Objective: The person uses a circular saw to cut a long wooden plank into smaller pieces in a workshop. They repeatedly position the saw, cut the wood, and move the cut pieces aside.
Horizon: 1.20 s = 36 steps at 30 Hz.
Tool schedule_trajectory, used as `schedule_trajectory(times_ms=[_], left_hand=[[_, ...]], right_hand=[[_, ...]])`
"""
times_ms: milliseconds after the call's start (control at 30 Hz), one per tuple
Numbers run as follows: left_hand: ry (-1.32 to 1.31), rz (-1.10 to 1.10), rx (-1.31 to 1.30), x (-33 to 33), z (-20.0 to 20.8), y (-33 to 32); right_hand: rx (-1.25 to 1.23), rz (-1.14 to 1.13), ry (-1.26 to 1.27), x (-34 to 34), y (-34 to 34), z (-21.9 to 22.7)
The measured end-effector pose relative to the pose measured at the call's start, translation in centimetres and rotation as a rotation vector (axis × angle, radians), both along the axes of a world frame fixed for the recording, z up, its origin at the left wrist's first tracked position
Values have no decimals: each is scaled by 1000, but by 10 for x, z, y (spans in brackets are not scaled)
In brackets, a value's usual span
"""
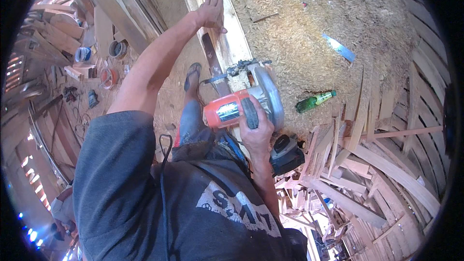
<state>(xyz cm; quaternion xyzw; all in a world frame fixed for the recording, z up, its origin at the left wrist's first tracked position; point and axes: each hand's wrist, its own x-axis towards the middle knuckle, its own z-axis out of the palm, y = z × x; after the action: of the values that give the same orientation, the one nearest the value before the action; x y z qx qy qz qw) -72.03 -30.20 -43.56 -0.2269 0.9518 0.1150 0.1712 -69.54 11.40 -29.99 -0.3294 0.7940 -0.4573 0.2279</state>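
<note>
In the middle of the scene, the R hand [258, 134] is grasping the dark top handle of an orange saw [228, 109], fingers wrapping round it. The saw is sitting on a long pale board [235, 34], w/ its silver guard facing right & its metal base pointing far. The board is running from nr the person's body to the far edge. Farther along it, the L hand [211, 14] is lying on the board, not clenching, w/ fingers stretching far & thumb pointing right. A dark wood strip [210, 54] is lying along the board's left side, btwn the L hand & the saw. A foot in a flip-flop [193, 75] is standing just left of the saw.

On the right, a green bottle [308, 104] is lying on the sawdust [290, 34], & a shiny flat strip [339, 48] is lying farther off. Nr the R hand, a dark tool [286, 153] is resting; can't tell its kind. Wood scraps [367, 164] are piling up nr right. Far left, a blue-white bucket [83, 54], a dark bucket [117, 49] & a red bucket [108, 78] are standing about. A black cord [163, 183] is hanging over the person's dark shirt [193, 232].
</note>
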Motion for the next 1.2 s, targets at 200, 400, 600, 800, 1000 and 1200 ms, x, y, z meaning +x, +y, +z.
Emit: schedule_trajectory(times_ms=[200,400,600,800,1000,1200], left_hand=[[36,4,6,7,-6,-6],[-4,20,29,3,2,0],[7,41,44,4,2,0],[0,36,25,4,2,1],[25,11,7,4,7,5],[10,-1,8,4,13,6]], right_hand=[[-6,16,47,0,-8,-7],[-84,19,94,-4,-27,-10],[-104,33,156,-8,-36,-12],[-152,51,166,-11,-44,-16],[-156,51,134,-15,-55,-14],[-160,53,124,-18,-66,-15]])
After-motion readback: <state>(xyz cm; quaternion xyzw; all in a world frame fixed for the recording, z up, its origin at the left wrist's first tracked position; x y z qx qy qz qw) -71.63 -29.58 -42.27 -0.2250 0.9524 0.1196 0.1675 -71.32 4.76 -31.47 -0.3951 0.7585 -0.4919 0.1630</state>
